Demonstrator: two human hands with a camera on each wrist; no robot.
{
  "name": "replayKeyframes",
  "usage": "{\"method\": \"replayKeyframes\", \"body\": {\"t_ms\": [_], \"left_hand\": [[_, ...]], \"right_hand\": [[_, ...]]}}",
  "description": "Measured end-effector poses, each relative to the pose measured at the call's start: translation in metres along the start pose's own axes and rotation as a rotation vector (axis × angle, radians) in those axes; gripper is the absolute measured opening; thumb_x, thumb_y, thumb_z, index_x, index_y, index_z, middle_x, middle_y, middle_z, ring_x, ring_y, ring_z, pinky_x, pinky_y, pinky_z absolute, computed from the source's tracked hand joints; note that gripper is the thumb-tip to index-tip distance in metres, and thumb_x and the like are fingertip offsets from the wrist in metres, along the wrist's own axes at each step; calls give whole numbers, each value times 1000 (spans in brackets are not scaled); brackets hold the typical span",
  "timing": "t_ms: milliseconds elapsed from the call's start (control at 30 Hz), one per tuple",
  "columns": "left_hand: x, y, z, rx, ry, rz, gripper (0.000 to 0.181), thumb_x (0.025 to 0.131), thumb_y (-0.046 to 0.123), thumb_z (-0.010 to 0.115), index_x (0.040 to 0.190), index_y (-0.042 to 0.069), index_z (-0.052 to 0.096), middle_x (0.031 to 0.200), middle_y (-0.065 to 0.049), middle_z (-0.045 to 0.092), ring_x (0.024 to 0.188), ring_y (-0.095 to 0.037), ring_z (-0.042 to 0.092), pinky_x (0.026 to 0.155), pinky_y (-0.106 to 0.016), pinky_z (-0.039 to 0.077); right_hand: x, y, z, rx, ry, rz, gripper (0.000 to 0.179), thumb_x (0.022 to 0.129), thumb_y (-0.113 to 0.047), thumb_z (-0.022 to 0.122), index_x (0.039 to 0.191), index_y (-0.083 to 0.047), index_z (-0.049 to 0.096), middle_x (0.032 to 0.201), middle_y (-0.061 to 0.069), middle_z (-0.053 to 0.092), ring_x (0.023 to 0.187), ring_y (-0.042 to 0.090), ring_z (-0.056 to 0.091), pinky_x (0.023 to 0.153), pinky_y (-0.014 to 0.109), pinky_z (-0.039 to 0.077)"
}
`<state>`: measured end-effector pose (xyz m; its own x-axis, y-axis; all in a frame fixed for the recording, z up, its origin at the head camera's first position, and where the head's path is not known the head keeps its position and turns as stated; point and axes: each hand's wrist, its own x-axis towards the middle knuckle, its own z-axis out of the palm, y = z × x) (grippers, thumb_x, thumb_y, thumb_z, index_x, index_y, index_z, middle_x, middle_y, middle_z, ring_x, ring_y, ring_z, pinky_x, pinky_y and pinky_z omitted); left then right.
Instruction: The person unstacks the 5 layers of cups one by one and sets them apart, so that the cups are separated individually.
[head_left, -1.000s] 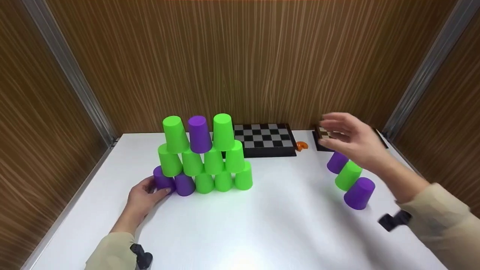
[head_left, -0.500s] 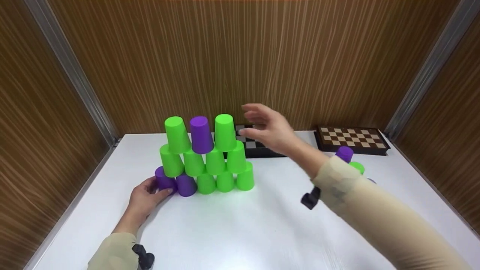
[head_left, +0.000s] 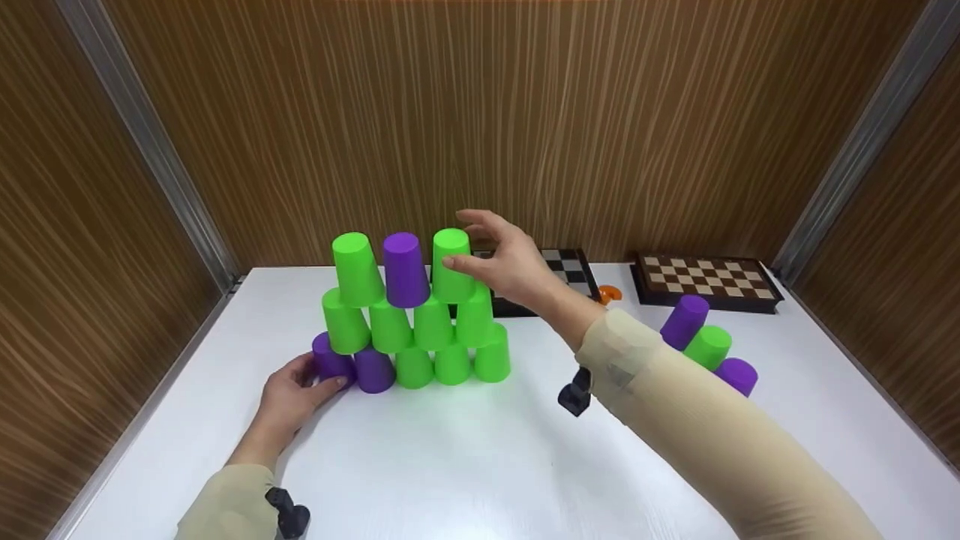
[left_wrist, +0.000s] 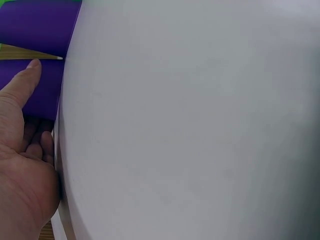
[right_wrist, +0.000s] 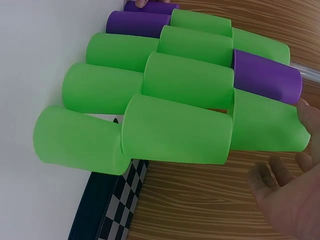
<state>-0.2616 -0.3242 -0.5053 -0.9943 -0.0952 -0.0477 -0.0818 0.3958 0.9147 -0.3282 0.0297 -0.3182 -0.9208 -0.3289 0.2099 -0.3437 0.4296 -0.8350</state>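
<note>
Upside-down cups stand in a three-tier wall on the white table. Its bottom row has two purple cups at the left and green ones beyond; the middle row is green. On top, a purple cup [head_left: 406, 270] stands between a green cup [head_left: 358, 270] and another green cup [head_left: 451, 283]. My left hand [head_left: 287, 394] grips the leftmost bottom purple cup [head_left: 330, 355], thumb in front [left_wrist: 25, 82]. My right hand [head_left: 514, 262] is at the top right green cup, its thumb overlapping the cup's front in the head view. In the right wrist view its fingers [right_wrist: 265, 180] are spread apart from that cup.
Two purple cups and a green cup [head_left: 709, 347] stand in a line at the right. Behind the wall lies a black-and-grey checkered board [head_left: 570, 270], with a small orange object [head_left: 610, 293] beside it. A brown checkered board [head_left: 705, 279] lies at the back right.
My right hand has moved left from above the loose cups at the right to the top right green cup. My left hand stays on the bottom purple cup.
</note>
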Motion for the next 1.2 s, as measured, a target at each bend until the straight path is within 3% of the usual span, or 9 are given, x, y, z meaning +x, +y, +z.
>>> {"method": "replayKeyframes", "body": {"t_ms": [300, 500, 867, 1200], "left_hand": [[2, -1, 1, -5, 1, 5, 86, 95, 26, 84, 159, -7, 37, 163, -28, 41, 154, -41, 36, 129, -44, 30], [3, -2, 3, 3, 4, 10, 85, 95, 26, 84, 159, -7, 38, 162, -28, 42, 154, -42, 36, 129, -45, 31], [0, -2, -3, -1, 0, -10, 86, 95, 27, 83, 160, -6, 37, 163, -28, 40, 155, -41, 34, 130, -44, 30], [-5, -4, -9, 10, 4, -14, 87, 95, 27, 83, 160, -8, 36, 163, -29, 40, 154, -42, 35, 129, -45, 30]], "right_hand": [[9, 2, -5, 72, -40, 9, 62, 95, -36, 83, 149, -18, 59, 136, 1, 65, 126, 20, 61, 98, 41, 62], [10, 4, -22, 92, -101, -48, 50, 96, -32, 82, 140, -16, 65, 127, 1, 68, 117, 19, 63, 97, 41, 59], [0, 10, -96, 6, -155, -42, 54, 95, -24, 84, 143, -13, 63, 132, 5, 67, 122, 22, 62, 109, 42, 54], [-25, 54, -161, -105, -132, 89, 57, 97, -31, 81, 148, -17, 60, 139, 6, 62, 128, 26, 58, 112, 49, 50]]}}
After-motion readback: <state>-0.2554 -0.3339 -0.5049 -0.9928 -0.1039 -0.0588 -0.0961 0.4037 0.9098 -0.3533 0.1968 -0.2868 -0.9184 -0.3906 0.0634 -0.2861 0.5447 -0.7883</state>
